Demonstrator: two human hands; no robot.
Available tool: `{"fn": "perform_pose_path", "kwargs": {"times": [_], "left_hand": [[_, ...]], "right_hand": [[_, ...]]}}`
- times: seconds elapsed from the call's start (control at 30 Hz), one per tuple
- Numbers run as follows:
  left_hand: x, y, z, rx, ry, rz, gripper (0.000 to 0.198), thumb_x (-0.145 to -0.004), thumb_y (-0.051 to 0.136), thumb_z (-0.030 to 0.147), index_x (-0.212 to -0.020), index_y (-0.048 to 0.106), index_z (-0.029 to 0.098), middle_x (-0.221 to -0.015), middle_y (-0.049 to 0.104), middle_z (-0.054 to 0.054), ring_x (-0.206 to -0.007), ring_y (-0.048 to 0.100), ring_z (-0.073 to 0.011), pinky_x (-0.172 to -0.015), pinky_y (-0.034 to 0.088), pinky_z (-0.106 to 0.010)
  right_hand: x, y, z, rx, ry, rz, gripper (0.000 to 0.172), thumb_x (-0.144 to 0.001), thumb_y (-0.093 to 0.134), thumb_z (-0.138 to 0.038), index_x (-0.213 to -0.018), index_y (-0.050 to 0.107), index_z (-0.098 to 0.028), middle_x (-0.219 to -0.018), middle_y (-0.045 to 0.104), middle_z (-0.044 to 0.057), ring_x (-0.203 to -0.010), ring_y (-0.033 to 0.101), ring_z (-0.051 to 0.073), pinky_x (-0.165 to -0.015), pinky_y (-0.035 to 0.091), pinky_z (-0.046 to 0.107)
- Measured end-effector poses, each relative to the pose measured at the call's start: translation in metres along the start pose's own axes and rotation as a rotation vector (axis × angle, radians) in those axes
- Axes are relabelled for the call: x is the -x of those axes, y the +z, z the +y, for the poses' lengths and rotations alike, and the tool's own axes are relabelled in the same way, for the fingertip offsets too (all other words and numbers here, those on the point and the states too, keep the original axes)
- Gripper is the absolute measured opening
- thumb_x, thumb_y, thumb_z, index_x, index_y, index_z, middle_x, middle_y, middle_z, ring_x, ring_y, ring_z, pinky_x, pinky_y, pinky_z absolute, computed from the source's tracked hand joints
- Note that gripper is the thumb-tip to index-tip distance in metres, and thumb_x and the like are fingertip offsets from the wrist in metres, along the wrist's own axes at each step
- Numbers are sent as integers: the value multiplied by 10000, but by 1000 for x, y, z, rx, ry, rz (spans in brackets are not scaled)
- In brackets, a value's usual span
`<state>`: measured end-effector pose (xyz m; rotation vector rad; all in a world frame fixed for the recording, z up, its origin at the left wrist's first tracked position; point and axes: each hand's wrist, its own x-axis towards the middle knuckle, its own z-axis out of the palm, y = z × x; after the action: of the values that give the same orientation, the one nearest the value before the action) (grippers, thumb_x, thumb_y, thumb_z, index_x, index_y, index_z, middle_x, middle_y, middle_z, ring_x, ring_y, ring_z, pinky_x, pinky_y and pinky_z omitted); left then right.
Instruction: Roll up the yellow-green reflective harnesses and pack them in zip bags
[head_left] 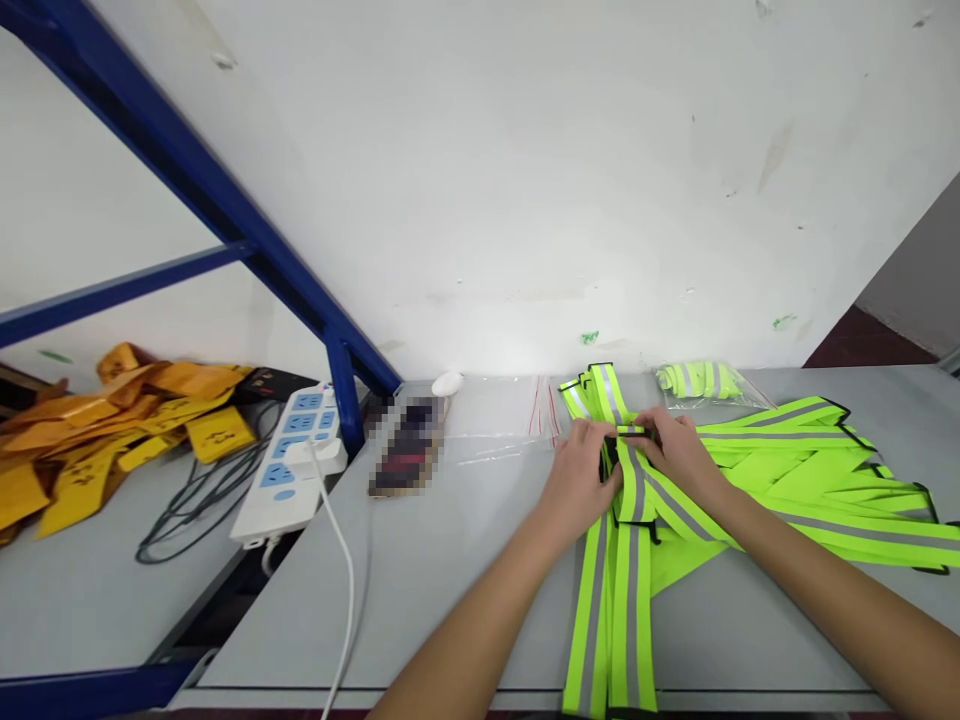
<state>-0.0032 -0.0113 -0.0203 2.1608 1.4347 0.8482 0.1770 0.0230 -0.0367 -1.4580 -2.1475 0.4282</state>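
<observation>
My left hand (579, 478) and my right hand (679, 452) are close together over the grey table, both closed on a neon-yellow reflective strap (636, 480) with a grey stripe and black edging. Their fingertips pinch it near its black-edged top; part of the grip is hidden. Below, two strap lengths (632, 620) hang down to the table's front edge. Behind my hands, other strap ends (604, 390) stick up toward the wall. To the right lies a heap of similar straps (810, 470), partly under my right forearm.
A clear bag with a rolled strap (697, 382) lies by the wall. Flat clear zip bags (495, 415) and a pixelated object (409, 445) are left of my hands. Farther left are a white power strip (289, 465) with cable, a blue metal frame (341, 390) and yellow envelopes (127, 420).
</observation>
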Motion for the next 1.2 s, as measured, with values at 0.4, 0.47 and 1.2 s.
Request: {"fn": "perform_pose_path", "kwargs": {"times": [0.4, 0.47, 1.2], "left_hand": [[0, -13, -2, -108, 264, -169, 299, -799, 523, 148, -991, 730, 248, -899, 574, -55, -881, 563, -195, -810, 430, -351], [0, -16, 0, -80, 238, -196, 323, -800, 499, 148, -997, 734, 246, -871, 606, -47, -854, 579, -188, -820, 433, -351], [-1, -1, 1, -189, 347, -65, 215, -914, 502, 245, -857, 710, 245, -1080, 673, -47, -1062, 544, -219, -914, 403, -389]], "right_hand": [[0, 0, 9, 53, -231, 131, 290, -981, 454, -319, -1029, 726, -230, -772, 628, 35, -668, 552, 160, -696, 318, 330], [2, -4, 8, 100, -250, 98, 330, -997, 411, -325, -1076, 720, -238, -777, 633, 39, -657, 540, 152, -698, 302, 332], [1, -12, -8, -247, 20, 24, 185, -845, 574, -252, -769, 742, -238, -787, 745, 22, -715, 663, 204, -634, 469, 315]]}}
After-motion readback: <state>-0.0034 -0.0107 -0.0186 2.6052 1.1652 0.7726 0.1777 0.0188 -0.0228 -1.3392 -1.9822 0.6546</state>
